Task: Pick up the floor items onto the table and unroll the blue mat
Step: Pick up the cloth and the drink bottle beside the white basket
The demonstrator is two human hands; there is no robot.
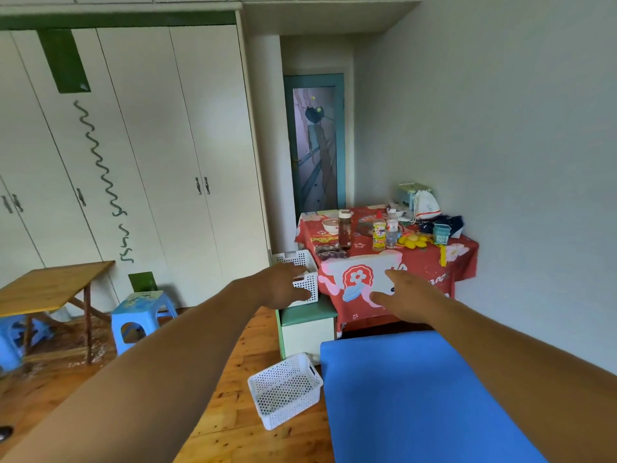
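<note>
While both hands reach out empty — blue mat flat.

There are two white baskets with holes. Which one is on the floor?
The nearer white basket, tilted on the wooden floor beside the blue mat. The other basket sits raised on a green-topped box.

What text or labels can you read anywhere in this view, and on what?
"OMO", only roughly legible: yellow bottle on the red-clothed table.
Brown bottle: a white mark low down, too small to read.
Red tablecloth front: lettering, blurred.
Clear water bottle label: unreadable.
</note>
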